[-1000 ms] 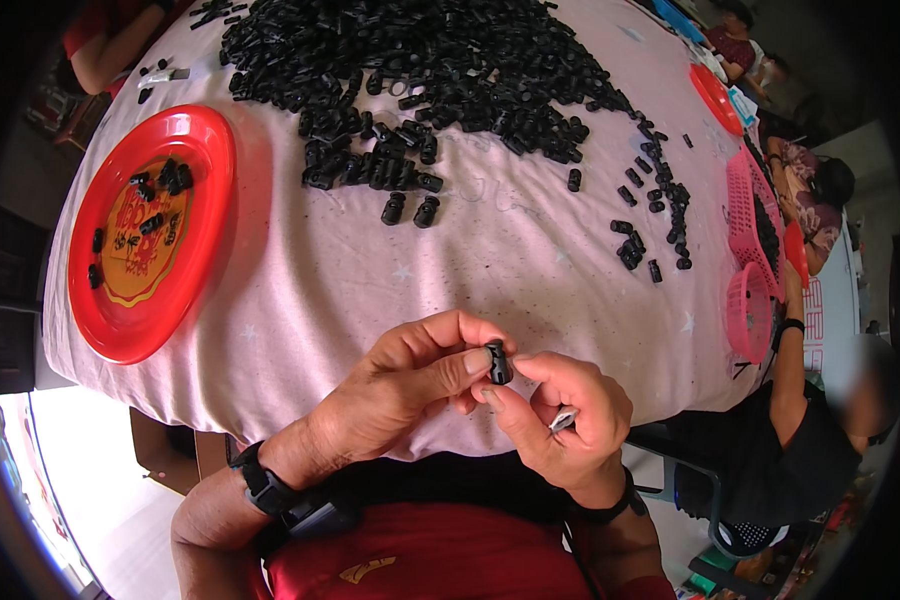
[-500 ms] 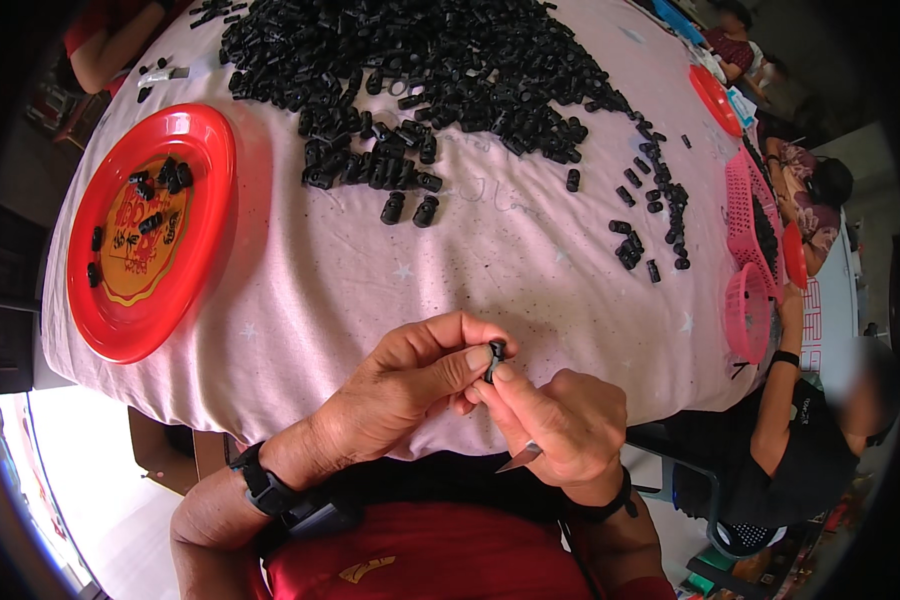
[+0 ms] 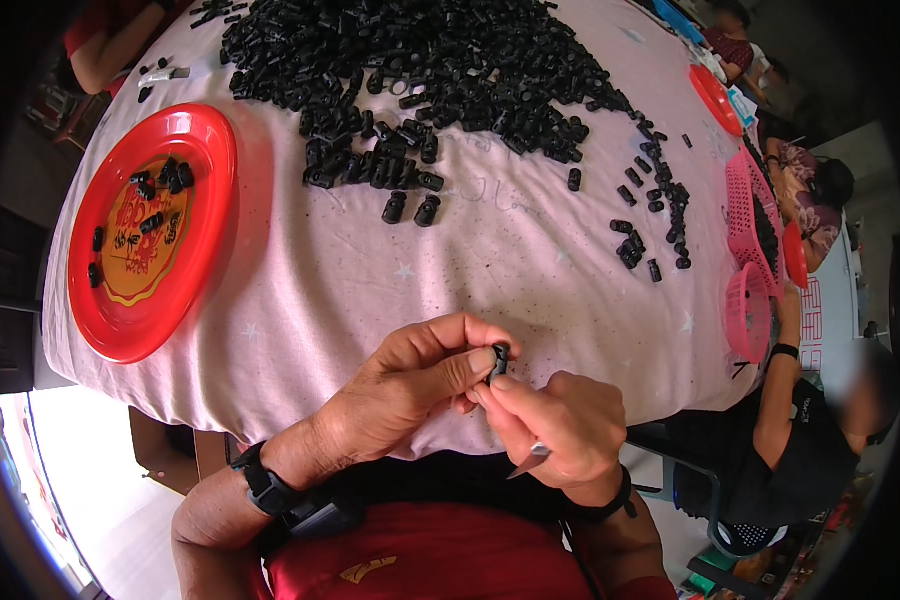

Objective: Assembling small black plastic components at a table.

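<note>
Above the near edge of the cloth, my left hand [image 3: 400, 385] pinches a small black barrel-shaped plastic part [image 3: 500, 360] between thumb and forefinger. My right hand [image 3: 570, 425] is closed around a small metal blade [image 3: 532, 460], whose pointed end sticks out below the palm. The right thumb presses against the lower end of the part, and the fingers of both hands touch there. The blade's other end is hidden by the right hand. Two similar black parts [image 3: 426, 210] lie on the cloth beyond my hands.
A big heap of black parts [image 3: 410, 70] covers the far side of the pink cloth [image 3: 350, 290], with loose ones [image 3: 675, 215] at right. A red plate [image 3: 215, 220] at left holds several parts. Pink baskets [image 3: 746, 312] stand at the right edge, where other people sit.
The black part has tilted slightly and shows more of its length between my fingers. The right hand and blade have shifted slightly. The things on the table stay put.
</note>
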### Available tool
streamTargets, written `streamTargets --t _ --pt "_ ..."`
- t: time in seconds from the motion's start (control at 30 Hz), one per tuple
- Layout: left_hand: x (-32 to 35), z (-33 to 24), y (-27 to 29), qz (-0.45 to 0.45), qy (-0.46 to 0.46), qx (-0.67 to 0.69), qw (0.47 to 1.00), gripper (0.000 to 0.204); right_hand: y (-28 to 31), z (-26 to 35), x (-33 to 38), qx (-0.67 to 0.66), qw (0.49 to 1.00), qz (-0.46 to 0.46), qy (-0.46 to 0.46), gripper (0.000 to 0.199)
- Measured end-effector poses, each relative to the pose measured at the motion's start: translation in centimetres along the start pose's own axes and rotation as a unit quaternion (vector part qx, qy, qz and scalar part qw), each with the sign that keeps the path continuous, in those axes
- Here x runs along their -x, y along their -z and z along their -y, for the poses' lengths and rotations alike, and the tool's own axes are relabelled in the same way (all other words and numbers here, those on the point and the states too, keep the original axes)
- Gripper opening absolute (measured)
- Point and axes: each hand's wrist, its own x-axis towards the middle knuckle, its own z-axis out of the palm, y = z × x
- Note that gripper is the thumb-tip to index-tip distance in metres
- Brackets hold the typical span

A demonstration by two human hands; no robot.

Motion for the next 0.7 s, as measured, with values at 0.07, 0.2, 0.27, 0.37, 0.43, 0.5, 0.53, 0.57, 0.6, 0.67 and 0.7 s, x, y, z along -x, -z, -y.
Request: streamTargets --t 0.07,0.2,0.27,0.37,0.43,0.5,0.53,0.57,0.6,0.67,0.7 --pt "0.1 0.1 -0.1 -0.013 -0.002 0.009 1.000 0.023 0.0 0.3 -0.2 -0.049 0.997 0.003 -0.067 0.024" --pt "0.0 0.0 -0.2 -0.002 0.003 0.025 1.000 0.023 0.5 -0.2 -0.6 -0.131 0.964 0.059 -0.222 0.039" --pt "-0.1 0.1 -0.2 -0.010 -0.005 0.003 1.000 0.023 0.2 -0.6 -0.1 -0.137 0.958 0.065 -0.243 0.041" --pt "0.1 -0.2 -0.1 0.020 -0.006 -0.020 1.000 0.024 0.2 -0.6 -0.1 -0.147 0.949 0.082 -0.268 0.045" --pt "0.1 -0.1 0.0 0.023 -0.006 -0.019 1.000 0.025 0.2 -0.5 -0.3 -0.150 0.946 0.092 -0.274 0.046" --pt "0.1 0.0 0.0 0.027 -0.006 -0.018 0.999 0.025 0.4 -0.5 -0.5 -0.126 0.946 0.113 -0.276 0.049" --pt "0.0 0.1 0.0 0.019 -0.005 -0.026 0.999 0.025 0.4 -0.5 -0.5 -0.126 0.946 0.113 -0.276 0.049" --pt "0.0 0.2 0.0 0.010 -0.004 -0.034 0.999 0.025 0.5 -0.5 -0.5 -0.111 0.948 0.119 -0.274 0.050" --pt "0.0 0.2 0.0 0.010 -0.004 -0.034 0.999 0.025 0.5 -0.5 -0.5 -0.096 0.950 0.125 -0.271 0.051" --pt "0.0 0.2 0.1 0.015 -0.012 -0.042 0.999 0.025 0.4 -0.5 -0.5 -0.091 0.951 0.122 -0.268 0.051" --pt "0.0 0.2 0.1 0.016 -0.012 -0.042 0.999 0.025 0.3 -0.5 -0.5 -0.087 0.953 0.119 -0.265 0.051"
